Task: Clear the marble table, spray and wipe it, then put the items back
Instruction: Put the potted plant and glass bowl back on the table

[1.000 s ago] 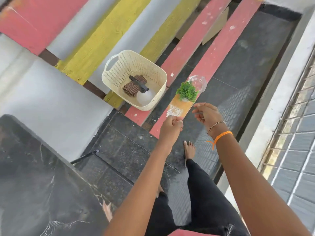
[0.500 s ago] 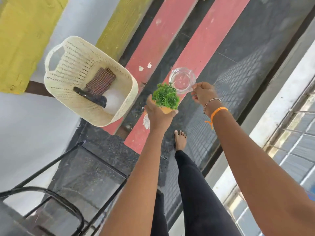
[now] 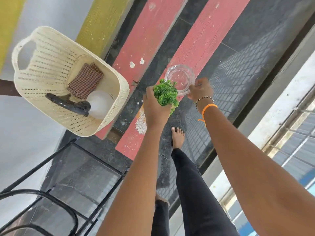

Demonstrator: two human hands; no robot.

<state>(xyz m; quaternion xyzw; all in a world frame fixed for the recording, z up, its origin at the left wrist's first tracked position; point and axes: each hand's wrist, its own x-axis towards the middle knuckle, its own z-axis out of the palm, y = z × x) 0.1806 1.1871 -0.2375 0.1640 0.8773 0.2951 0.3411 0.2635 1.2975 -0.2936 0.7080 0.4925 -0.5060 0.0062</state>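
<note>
My left hand (image 3: 156, 109) grips a small green artificial plant (image 3: 166, 93) from below; its pot is hidden in my palm. Beside it, my right hand (image 3: 200, 89) pinches the near rim of a clear glass ashtray (image 3: 180, 79). Both are held over a red plank (image 3: 201, 40) of a slatted bench. To the left a cream plastic basket (image 3: 49, 53) rests on the bench. Inside it lie a checked brown cloth (image 3: 86, 80) and a white spray bottle (image 3: 99, 103) with a black trigger head. The marble table is out of view.
A black metal chair frame (image 3: 68, 176) stands at the lower left over the dark stone floor (image 3: 255, 48). Yellow and red planks run diagonally across the top. A white ledge and a railing (image 3: 289, 116) border the right side. My legs and bare feet are below.
My hands took hold of the plant and the glass ashtray on the bench plank. The view swung so the marble table left the frame and the basket came closer.
</note>
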